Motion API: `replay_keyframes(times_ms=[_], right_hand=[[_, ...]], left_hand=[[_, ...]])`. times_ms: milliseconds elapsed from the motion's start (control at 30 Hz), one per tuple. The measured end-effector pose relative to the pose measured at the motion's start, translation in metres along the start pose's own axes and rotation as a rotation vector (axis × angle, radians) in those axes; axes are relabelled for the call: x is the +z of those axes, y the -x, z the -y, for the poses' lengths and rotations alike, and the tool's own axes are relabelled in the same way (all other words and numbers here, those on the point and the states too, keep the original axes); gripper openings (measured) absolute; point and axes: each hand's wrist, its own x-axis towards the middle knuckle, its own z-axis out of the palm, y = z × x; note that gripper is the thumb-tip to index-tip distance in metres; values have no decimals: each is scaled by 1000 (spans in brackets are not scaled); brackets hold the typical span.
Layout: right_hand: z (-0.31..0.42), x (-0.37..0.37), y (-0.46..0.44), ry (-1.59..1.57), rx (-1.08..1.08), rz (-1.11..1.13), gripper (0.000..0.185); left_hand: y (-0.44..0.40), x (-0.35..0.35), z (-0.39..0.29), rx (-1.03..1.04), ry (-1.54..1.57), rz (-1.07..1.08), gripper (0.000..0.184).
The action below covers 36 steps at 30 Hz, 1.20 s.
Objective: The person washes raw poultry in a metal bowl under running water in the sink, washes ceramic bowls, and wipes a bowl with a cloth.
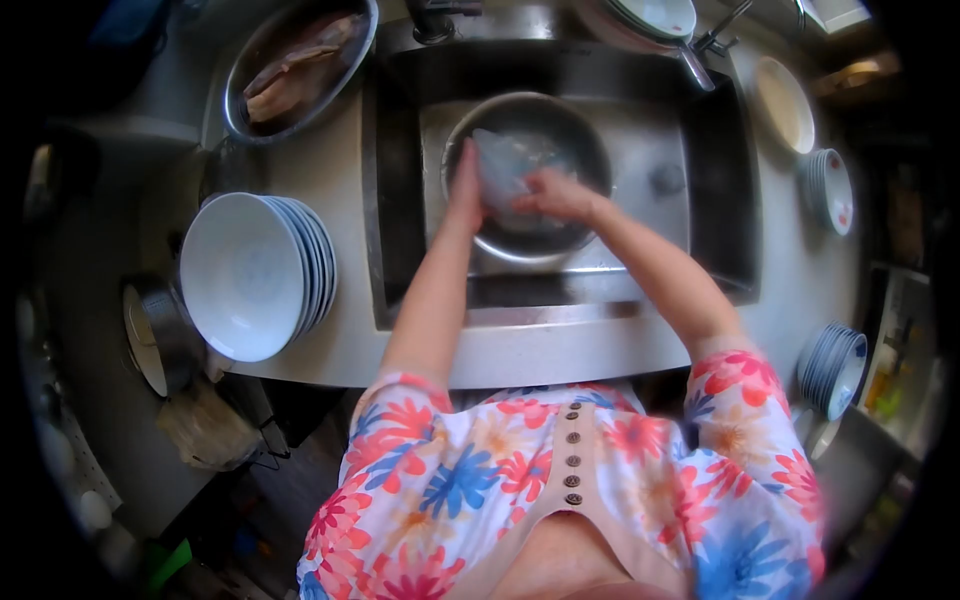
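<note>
A round metal basin [592, 150] stands in the steel sink, and both my hands are over it. My left hand [467, 190] grips the left side of a pale, bluish-white thing [497, 165]; motion blur hides whether it is a dish or something soft. From the right, my right hand [558, 195] reaches to the lower right edge of that thing with its fingers curled. What those fingers hold, if anything, is hidden by the blur.
A stack of white bowls [240, 275] stands left of the sink [640, 240]. Behind it is a metal bowl [232, 100] with raw meat [300, 75]. Several small dish stacks [828, 190] line the right counter. A faucet [432, 22] is at the back.
</note>
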Motion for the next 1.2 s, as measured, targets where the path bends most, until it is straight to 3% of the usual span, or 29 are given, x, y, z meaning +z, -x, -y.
replay_keyframes(times_ms=[33, 167, 200, 300, 333, 400, 500, 533, 633, 700, 767, 833, 867, 933, 1033, 1200], right_hand=[[19, -10, 11, -380, 45, 4, 27], [-8, -16, 4, -1050, 19, -265, 31], [-12, -15, 3, -1205, 33, -336, 44], [-44, -13, -14, -1538, 44, -379, 46], [-55, -9, -19, -1466, 131, -452, 47], [-81, -1, -30, -1310, 303, -593, 48], [-129, 21, -52, -589, 244, -638, 48], [-123, 17, -55, -35, 444, -650, 44], [-107, 3, -74, 104, 480, -755, 40], [-60, -10, -78, -478, 535, -768, 38], [-61, -1, -101, -396, 142, -785, 34], [-27, -3, -86, -120, 85, -601, 29], [-5, -3, -72, -147, 123, -525, 24], [5, 12, -55, 119, -101, -612, 21], [7, 40, -12, 519, -521, -744, 14], [-17, 41, 32, 573, -649, -571, 13]], left_hand=[[-4, -3, 1, 4, 12, 53, 76], [-6, -3, -3, -54, 294, 68, 70], [14, 8, -19, -77, 294, 21, 61], [25, 15, -30, 0, 403, 65, 50], [19, 3, -30, -74, 528, 178, 35], [9, -1, -23, 18, 539, 179, 35], [7, -3, -22, 111, 509, 160, 35], [8, -4, -24, 136, 485, 152, 35], [5, -10, -20, 145, 275, -26, 35], [-7, -18, -10, 178, 130, -51, 35], [-11, -14, -4, 204, 41, -113, 35], [-6, -6, -5, 224, -4, -221, 36], [-6, -7, -5, 225, -14, -240, 35], [-6, -9, -7, 226, -35, -276, 32], [-2, 0, -9, 148, 254, -295, 29], [-20, -14, 4, 110, 377, -192, 34]])
